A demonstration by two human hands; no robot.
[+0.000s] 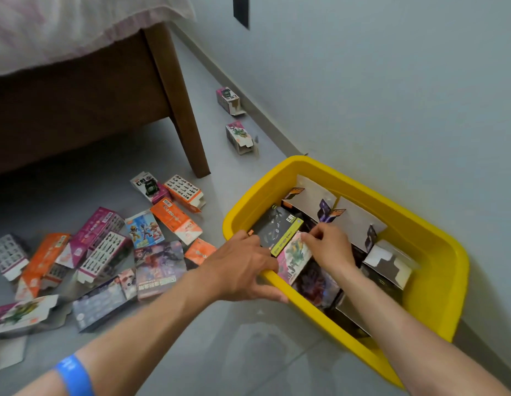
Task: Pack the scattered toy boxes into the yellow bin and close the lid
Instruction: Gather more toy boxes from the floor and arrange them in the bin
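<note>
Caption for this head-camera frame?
Both hands, left hand and right hand, arrange toy boxes inside yellow bin; more boxes on floor.

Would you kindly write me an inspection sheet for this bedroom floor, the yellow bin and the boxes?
Surface: grey floor, pale tiles.
Job's things: yellow bin by the wall, partly filled with boxes; no lid seen. A pile of toy boxes lies on the floor to its left; two stray boxes lie near the skirting.
Clutter: nothing seen beyond the boxes.
Grippers: left hand grips the bin's near rim; right hand pinches a pink box inside the bin.
Cables: nothing seen.
Surroundings: wooden bed frame with pale bedding, grey wall, blue wristband on the left arm.
</note>
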